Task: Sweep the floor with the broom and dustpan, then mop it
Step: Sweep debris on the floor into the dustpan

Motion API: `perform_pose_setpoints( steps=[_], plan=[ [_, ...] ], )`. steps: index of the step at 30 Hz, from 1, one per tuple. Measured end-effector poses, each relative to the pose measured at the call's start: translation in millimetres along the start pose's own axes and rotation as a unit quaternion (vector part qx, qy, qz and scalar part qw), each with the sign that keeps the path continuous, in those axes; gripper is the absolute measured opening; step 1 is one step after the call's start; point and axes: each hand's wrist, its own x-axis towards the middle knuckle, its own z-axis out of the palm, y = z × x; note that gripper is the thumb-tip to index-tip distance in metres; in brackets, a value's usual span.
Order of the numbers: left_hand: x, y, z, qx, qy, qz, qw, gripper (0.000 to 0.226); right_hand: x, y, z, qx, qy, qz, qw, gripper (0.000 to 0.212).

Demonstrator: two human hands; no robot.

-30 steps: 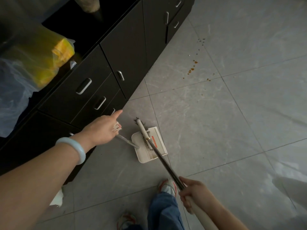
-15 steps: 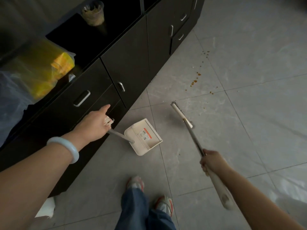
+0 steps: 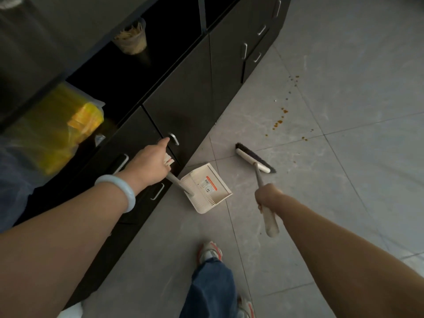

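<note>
We record the left hand (image 3: 149,165) curled round the top of the dustpan's grey pole, index finger stretched forward toward a cabinet handle (image 3: 173,138); a scrap of white paper shows between the fingers and the pole. The right hand (image 3: 267,196) grips the broom handle in a closed fist, with the pale butt end of the handle sticking out below it toward us.

Dustpan (image 3: 207,188): cream plastic, rectangular tray with raised walls, a row of comb teeth along one inner edge. It sits tilted just beside the foot of the dark cabinet (image 3: 183,95); we cannot tell whether it touches the floor. A white label with an orange-red strip and a small round mark lies on its inner face; the print is too small to read.

Broom (image 3: 254,160): white head bar with dark bristles, thin grey metal shaft, pale grip. The head lies near the grey tile floor (image 3: 344,180), to the right of the dustpan and apart from it. Brown-orange crumbs (image 3: 277,123) are scattered on the tiles beyond the broom head, well apart from the bristles.

Also noted: a pale bangle (image 3: 117,191) on the left wrist, a yellow bag (image 3: 68,125) and a clear cup (image 3: 132,37) in the cabinet's open shelf, jeans and a sneaker (image 3: 210,251) below.
</note>
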Motion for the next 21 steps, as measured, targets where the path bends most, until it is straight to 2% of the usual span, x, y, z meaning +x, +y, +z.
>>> perform_pose_setpoints(
  steps=[4, 7, 10, 13, 17, 21],
  plan=[
    [17.2, 1.3, -8.4, -0.002, -0.002, 0.014, 1.0, 0.08, -26.2, 18.7, 36.4, 0.004, -0.059, 0.039, 0.997, 0.038],
    [20.1, -5.3, -12.5, 0.003, -0.007, 0.017, 1.0, 0.079, -66.6, 41.0, 21.5, 0.053, -0.11, 0.03, 0.992, 0.05],
    [20.9, -11.1, -15.8, 0.005, -0.006, 0.015, 1.0, 0.08, -103.0, 56.0, 3.5, 0.099, -0.099, 0.026, 0.99, 0.064],
    [23.2, -10.9, -18.4, -0.002, -0.011, 0.018, 1.0, 0.079, -102.9, 52.7, 1.0, 0.077, -0.053, 0.012, 0.996, 0.067],
    [26.9, -7.7, -18.9, 0.0, -0.014, 0.019, 1.0, 0.08, -67.4, 28.1, 17.4, 0.035, -0.023, 0.007, 0.999, 0.058],
    [30.3, -11.7, -18.2, 0.0, -0.01, 0.014, 1.0, 0.081, -68.9, 20.8, 45.1, 0.029, -0.081, 0.003, 0.996, 0.037]
  ],
)
